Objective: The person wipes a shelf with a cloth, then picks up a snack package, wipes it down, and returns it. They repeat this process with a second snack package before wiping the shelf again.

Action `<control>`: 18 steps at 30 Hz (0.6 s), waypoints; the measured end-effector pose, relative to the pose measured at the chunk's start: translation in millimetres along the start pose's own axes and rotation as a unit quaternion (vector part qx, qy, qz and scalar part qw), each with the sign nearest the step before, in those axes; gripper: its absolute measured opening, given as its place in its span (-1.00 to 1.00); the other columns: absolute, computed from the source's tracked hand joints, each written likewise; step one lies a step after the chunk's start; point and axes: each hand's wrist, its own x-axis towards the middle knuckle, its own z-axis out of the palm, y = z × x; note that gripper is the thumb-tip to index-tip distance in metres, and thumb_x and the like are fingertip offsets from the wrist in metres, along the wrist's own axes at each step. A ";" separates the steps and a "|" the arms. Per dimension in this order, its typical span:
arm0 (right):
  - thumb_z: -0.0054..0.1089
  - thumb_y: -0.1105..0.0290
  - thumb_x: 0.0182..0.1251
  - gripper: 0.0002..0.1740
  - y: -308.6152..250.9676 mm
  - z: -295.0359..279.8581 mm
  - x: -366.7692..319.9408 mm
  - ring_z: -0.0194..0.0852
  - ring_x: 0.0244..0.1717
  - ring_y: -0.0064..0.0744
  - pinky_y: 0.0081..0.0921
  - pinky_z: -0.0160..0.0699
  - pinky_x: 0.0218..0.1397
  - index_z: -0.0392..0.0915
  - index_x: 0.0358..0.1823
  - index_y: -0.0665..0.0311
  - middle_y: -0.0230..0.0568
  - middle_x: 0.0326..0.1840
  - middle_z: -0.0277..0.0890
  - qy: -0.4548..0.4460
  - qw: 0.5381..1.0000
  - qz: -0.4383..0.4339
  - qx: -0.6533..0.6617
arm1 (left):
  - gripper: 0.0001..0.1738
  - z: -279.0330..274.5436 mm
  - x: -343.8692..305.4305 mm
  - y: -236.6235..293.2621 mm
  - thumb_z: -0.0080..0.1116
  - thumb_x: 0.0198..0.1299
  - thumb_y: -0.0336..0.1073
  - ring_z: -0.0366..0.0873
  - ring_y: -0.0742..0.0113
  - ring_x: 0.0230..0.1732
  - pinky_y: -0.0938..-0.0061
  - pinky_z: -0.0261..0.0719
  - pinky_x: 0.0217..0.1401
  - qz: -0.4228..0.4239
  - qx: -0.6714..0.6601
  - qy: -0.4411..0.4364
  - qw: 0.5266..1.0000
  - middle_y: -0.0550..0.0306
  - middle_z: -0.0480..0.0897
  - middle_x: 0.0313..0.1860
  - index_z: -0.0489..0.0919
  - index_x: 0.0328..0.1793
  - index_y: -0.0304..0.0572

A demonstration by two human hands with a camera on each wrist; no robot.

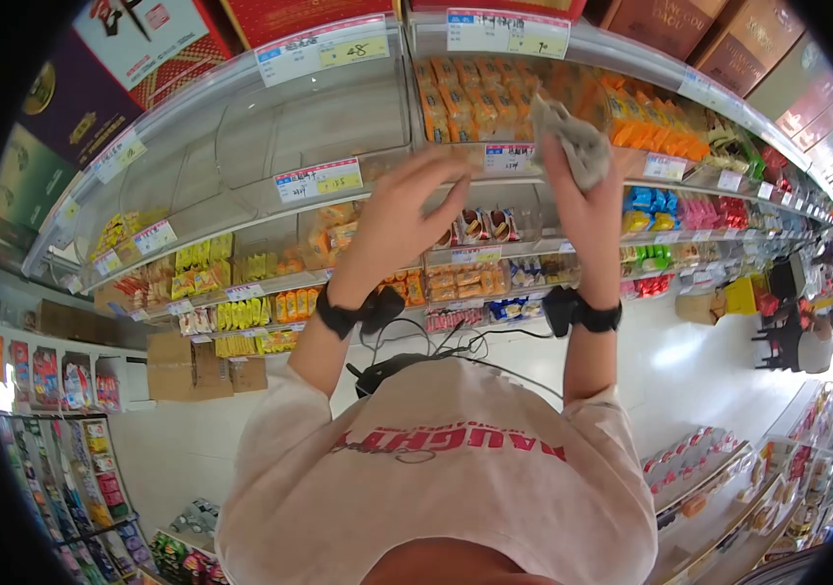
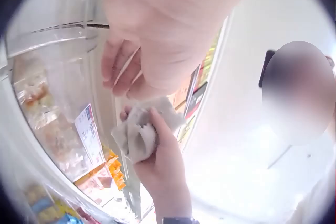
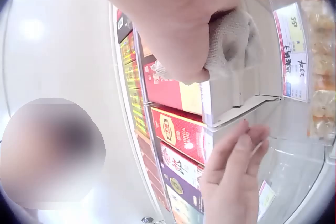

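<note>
"What are the hands doing on your feed?"

"On mine, the right hand (image 1: 587, 190) grips a crumpled grey cloth (image 1: 573, 141), thumb pressed against it. I see it raised in front of the shelf unit (image 1: 495, 255), near the orange-wrapped packets (image 1: 480, 97)."

"Is the cloth touching the shelf?"

"I can't tell from my views. In the head view it lies just beside a price tag (image 1: 511, 158) on the front edge."

"And the left?"

"My left hand (image 1: 399, 214) holds nothing. Its fingers are loosely bent, the thumb apart from them in the head view, and it hovers before the shelf edge, near the clear bins (image 1: 314, 112). The two hands are apart."

"What else do you have around them?"

"Boxed goods (image 3: 180, 133) stand along the top. On the lower shelves I see yellow packets (image 1: 243, 315) and orange ones, and below those, cardboard boxes (image 1: 187, 368) on the floor. A black band (image 1: 597, 317) circles the right wrist."
</note>
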 end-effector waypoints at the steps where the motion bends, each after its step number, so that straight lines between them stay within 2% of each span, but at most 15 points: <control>1: 0.32 0.47 0.34 -0.75 9.9 7.3 15.1 0.66 -0.18 -0.25 -0.42 0.58 -0.05 0.58 -0.01 0.42 -0.02 -0.17 0.67 0.023 0.997 -0.061 -0.030 | -0.78 6.3 14.3 0.3 0.21 0.24 -0.54 0.66 -0.04 -0.04 0.19 0.61 0.00 0.019 0.035 0.014 0.999 -0.07 0.68 -0.11 0.66 0.01 -0.32; 4: 0.29 0.43 0.31 -0.69 27.5 23.7 48.3 0.67 -0.05 0.19 -0.19 0.62 0.04 0.58 0.03 0.42 0.22 -0.08 0.65 -0.019 0.989 -0.066 -0.134 | -0.71 28.1 50.4 -16.6 0.13 0.17 -0.61 0.57 -0.11 0.11 0.13 0.58 0.12 0.058 0.137 0.037 0.988 -0.19 0.60 -0.08 0.60 0.04 -0.42; 5: 0.27 0.40 0.31 -0.66 37.4 27.3 58.7 0.64 0.00 0.25 -0.12 0.61 0.06 0.58 0.06 0.42 0.25 -0.06 0.65 -0.043 0.985 -0.044 -0.162 | -0.69 34.9 58.3 -23.5 0.10 0.15 -0.64 0.53 -0.14 0.16 0.11 0.56 0.16 0.067 0.170 0.040 0.982 -0.23 0.58 -0.07 0.58 0.05 -0.47; 6: 0.26 0.37 0.30 -0.63 50.1 30.6 69.0 0.61 0.04 0.31 -0.06 0.60 0.09 0.58 0.08 0.41 0.28 -0.05 0.64 -0.066 0.979 -0.023 -0.189 | -0.62 36.9 65.3 -25.3 0.00 0.20 -0.64 0.41 -0.34 0.36 0.05 0.46 0.40 -0.009 0.145 -0.031 0.989 -0.38 0.50 0.27 0.50 0.17 -0.57; 7: 0.24 0.34 0.30 -0.60 63.3 33.7 77.4 0.57 0.08 0.36 0.01 0.59 0.11 0.57 0.11 0.41 0.32 -0.03 0.63 -0.089 0.972 0.000 -0.217 | -0.62 43.5 68.6 -32.0 0.02 0.22 -0.60 0.39 -0.38 0.38 0.03 0.45 0.42 -0.003 0.196 -0.024 0.980 -0.45 0.49 0.28 0.49 0.17 -0.62; 8: 0.19 0.19 0.32 -0.54 77.4 36.0 81.8 0.58 0.10 0.38 0.07 0.56 0.14 0.61 0.07 0.43 0.41 -0.06 0.62 -0.106 0.972 0.016 -0.210 | -0.61 54.2 67.7 -42.5 0.03 0.23 -0.56 0.38 -0.42 0.39 0.00 0.43 0.43 0.001 0.246 -0.020 0.969 -0.51 0.47 0.29 0.47 0.17 -0.68; 9: 0.18 0.17 0.33 -0.54 88.8 36.3 83.1 0.59 0.08 0.40 0.07 0.56 0.14 0.63 0.03 0.44 0.43 -0.08 0.62 -0.146 0.962 0.035 -0.229 | -0.60 63.5 66.9 -51.9 0.04 0.24 -0.53 0.37 -0.46 0.40 -0.02 0.42 0.45 0.006 0.295 -0.015 0.955 -0.58 0.46 0.30 0.46 0.16 -0.73; 10: 0.16 0.14 0.33 -0.54 95.6 37.1 87.4 0.59 0.06 0.41 0.07 0.56 0.13 0.65 -0.02 0.45 0.44 -0.10 0.62 -0.186 0.949 0.051 -0.249 | -0.45 67.2 65.5 -51.8 0.09 0.26 -0.40 0.36 -0.56 0.41 -0.10 0.38 0.47 -0.030 0.326 -0.040 0.944 -0.71 0.48 0.25 0.40 0.24 -0.82; 11: 0.15 0.11 0.34 -0.52 102.8 37.7 93.1 0.60 0.04 0.43 0.07 0.56 0.13 0.66 -0.06 0.46 0.46 -0.12 0.62 -0.225 0.934 0.069 -0.267 | -0.43 69.5 65.2 -52.6 0.09 0.26 -0.38 0.38 -0.56 0.39 -0.11 0.40 0.45 -0.034 0.349 -0.040 0.936 -0.70 0.51 0.22 0.39 0.27 -0.82; 12: 0.10 0.01 0.36 -0.44 94.6 37.2 93.1 0.60 0.02 0.43 0.07 0.56 0.13 0.69 -0.15 0.49 0.49 -0.16 0.60 -0.226 0.934 0.090 -0.260 | -0.40 69.5 64.3 -49.4 0.09 0.26 -0.36 0.40 -0.56 0.38 -0.11 0.42 0.43 -0.040 0.372 -0.042 0.926 -0.69 0.54 0.19 0.38 0.30 -0.82; 13: 0.10 0.00 0.36 -0.43 94.2 37.5 94.4 0.61 0.02 0.43 0.06 0.56 0.13 0.68 -0.15 0.50 0.49 -0.16 0.61 -0.217 0.935 0.089 -0.266 | -0.37 69.0 65.4 -48.4 0.09 0.26 -0.35 0.42 -0.55 0.37 -0.12 0.44 0.40 -0.046 0.395 -0.047 0.916 -0.68 0.57 0.16 0.37 0.33 -0.81; 15: 0.09 -0.03 0.37 -0.40 97.5 38.0 89.9 0.61 0.02 0.41 0.06 0.57 0.12 0.67 -0.13 0.51 0.48 -0.17 0.61 -0.205 0.935 0.095 -0.275 | -0.33 69.0 67.2 -47.2 0.11 0.25 -0.34 0.46 -0.54 0.34 -0.10 0.47 0.37 -0.065 0.370 -0.053 0.925 -0.64 0.60 0.11 0.35 0.36 -0.82; 18: 0.08 -0.07 0.38 -0.36 60.2 41.5 78.5 0.62 0.00 0.41 0.04 0.58 0.09 0.68 -0.14 0.52 0.47 -0.18 0.61 -0.156 0.924 0.127 -0.326 | -0.36 70.7 63.2 -47.8 0.12 0.25 -0.33 0.53 -0.45 0.28 -0.05 0.52 0.33 -0.076 0.338 -0.049 0.937 -0.60 0.64 0.04 0.37 0.34 -0.80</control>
